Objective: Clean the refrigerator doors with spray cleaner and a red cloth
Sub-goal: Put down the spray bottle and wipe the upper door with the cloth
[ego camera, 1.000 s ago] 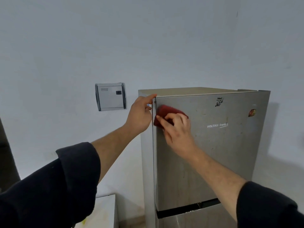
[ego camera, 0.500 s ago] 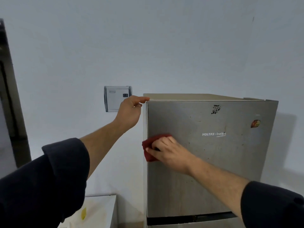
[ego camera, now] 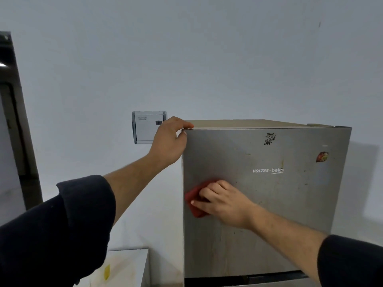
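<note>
You have two hands in view, the left hand [ego camera: 169,141] and the right hand [ego camera: 222,201], one red cloth [ego camera: 194,198], one refrigerator [ego camera: 259,204] carrying two stickers, and one wall box [ego camera: 146,127].

Single head-worn wide-angle view, facing forward, roughly level with fridge [ego camera: 269,204] top. Camera close, arm's reach from upper door. Both forearms enter from bottom corners: left hand [ego camera: 169,141] at door's top left corner, right hand [ego camera: 222,203] lower on door. Wall [ego camera: 186,59] fills upper half; wall box [ego camera: 148,127] left of fridge; doorway [ego camera: 12,121] at far left edge. Straight lines bow near edges.
</note>
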